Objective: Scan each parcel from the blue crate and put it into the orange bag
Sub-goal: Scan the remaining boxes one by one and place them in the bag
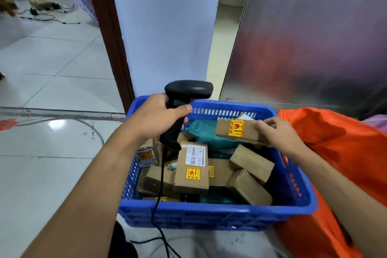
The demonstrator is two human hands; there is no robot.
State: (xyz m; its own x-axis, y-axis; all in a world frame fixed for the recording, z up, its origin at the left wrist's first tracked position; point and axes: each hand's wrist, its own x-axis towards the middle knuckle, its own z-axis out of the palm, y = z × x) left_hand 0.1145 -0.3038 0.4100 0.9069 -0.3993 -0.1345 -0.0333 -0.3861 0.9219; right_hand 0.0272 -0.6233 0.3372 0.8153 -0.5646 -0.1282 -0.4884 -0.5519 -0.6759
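Glossy black cable [156, 211] climbs over the near rim of the blue slotted plastic crate [209, 214], a rectangular tub with rows of narrow vent slits in its walls. Inside it lie small brown cardboard boxes [251, 160], matte, sharp-edged and jumbled at angles. A taller cardboard box with a white shipping label [191, 169] and a yellow-and-red sticker leans in the middle. A crinkled teal plastic mailer [204, 132] lies toward the far wall.

The left hand [156, 115] is wrapped round the grip of the black pistol-shaped plastic barcode scanner [188, 90], thumb laid across the handle. The scanner's rounded head points right, above the crate's far rim.

The right hand [280, 134] pinches one end of a flat brown cardboard parcel [236, 131] between thumb and curled fingers. It holds the parcel roughly level over the crate's far right corner, with a yellow-and-red sticker showing.

Against the crate's right side slumps the orange plastic bag [339, 148], creased and faintly shiny.

Beyond are pale glossy floor tiles [52, 65], a dark brown door frame [109, 33], a flat white wall [165, 27] and a brushed metal panel [314, 37] with a blurred reddish reflection.
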